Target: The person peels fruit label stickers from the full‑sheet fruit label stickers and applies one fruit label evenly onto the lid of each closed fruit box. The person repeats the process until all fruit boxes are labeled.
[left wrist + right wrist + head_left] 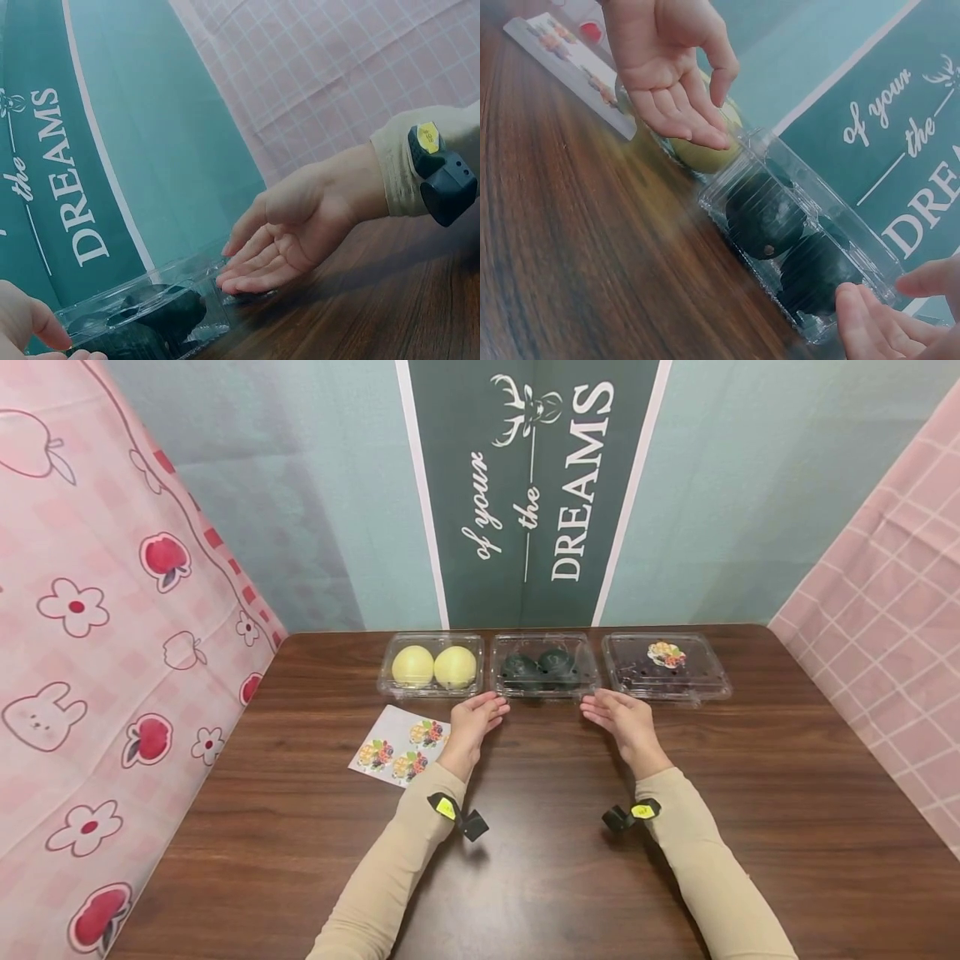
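"While the head camera looks down on the table (540, 868), where are the hands?"

"At the front corners of the middle clear box (545, 693), which holds two dark round fruits (557, 667). The left hand (471, 727) is at its left corner, the right hand (627, 727) at its right, both forearms slanting inward from the near side."

"And the fingers?"

"Nearly straight and close together on each hand. Whether the tips touch the plastic, I cannot tell from above. A box of yellow fruits (455, 667) stands on the left, a box with a round sticker (666, 654) on the right, and a sticker sheet (401, 746) lies by the left hand — partly covered by it."

"What does the left wrist view add?"

"The right hand's palm faces the box, fingers side by side and slightly bent, thumb apart, tips at the box's end. Only the left thumb and some fingertips show, low in the corner."

"The right wrist view?"

"The left hand's palm shows, fingers together, thumb apart, beside the far end. The right hand's fingertips overlap the near end, thumb spread away — contact is unclear."
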`<action>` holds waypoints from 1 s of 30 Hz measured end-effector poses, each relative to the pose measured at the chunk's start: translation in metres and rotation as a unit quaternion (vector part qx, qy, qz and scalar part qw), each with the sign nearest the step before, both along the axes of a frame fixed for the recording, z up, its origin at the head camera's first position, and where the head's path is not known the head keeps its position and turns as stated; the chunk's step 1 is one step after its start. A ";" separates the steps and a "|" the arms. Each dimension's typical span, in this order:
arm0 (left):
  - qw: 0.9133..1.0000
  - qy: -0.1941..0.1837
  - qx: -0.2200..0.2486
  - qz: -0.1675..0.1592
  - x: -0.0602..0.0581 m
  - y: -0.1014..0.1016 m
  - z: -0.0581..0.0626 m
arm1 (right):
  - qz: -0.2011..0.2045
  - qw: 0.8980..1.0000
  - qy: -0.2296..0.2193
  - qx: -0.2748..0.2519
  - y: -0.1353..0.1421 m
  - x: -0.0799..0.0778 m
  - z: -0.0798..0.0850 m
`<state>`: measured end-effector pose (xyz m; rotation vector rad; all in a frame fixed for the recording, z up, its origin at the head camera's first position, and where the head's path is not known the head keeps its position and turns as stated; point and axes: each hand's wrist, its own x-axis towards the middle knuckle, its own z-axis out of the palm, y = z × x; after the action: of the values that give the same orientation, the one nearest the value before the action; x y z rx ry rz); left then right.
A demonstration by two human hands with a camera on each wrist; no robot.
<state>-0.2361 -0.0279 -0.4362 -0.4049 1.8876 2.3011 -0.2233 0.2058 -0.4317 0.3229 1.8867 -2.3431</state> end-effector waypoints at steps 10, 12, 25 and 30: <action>1.000 -0.008 0.021 0.003 0.000 -0.002 0.000 | -0.024 0.999 -0.019 -0.021 -0.001 -0.003 -0.002; 1.000 -0.014 0.023 0.003 -0.001 -0.002 -0.001 | -0.028 0.999 -0.029 -0.019 -0.001 -0.003 -0.002; 0.996 -0.051 -0.021 -0.063 -0.006 -0.015 -0.003 | 0.064 0.992 -0.074 0.082 0.014 0.000 0.008; 0.995 -0.062 -0.014 -0.071 -0.008 -0.021 0.002 | 0.077 0.991 -0.070 0.090 0.016 0.002 0.012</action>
<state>-0.2444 -0.0485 -0.4346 -0.3921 1.8281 2.1114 -0.2215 0.2217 -0.4197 0.3356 1.9825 -2.0050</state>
